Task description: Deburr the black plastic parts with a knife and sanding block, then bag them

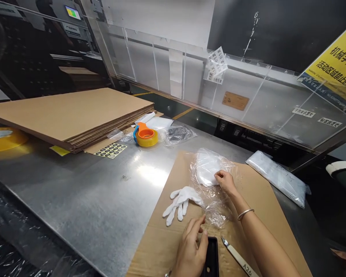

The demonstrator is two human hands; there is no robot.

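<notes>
My right hand, with a bracelet at the wrist, pinches at the right edge of a white item in clear plastic film. More crumpled clear film lies just below it. My left hand rests near the bottom centre, fingers slightly curled and apart, beside a black tray-like part that it partly hides. White gloves lie above my left hand. A pale-handled tool marked A26 is to the right of the black part. All of these are on a brown cardboard sheet.
Cardboard sheets are stacked at the back left of the metal table. An orange tape dispenser, a sticker sheet and plastic bags sit nearby. A wrapped white bundle lies right. A clear panel stands behind.
</notes>
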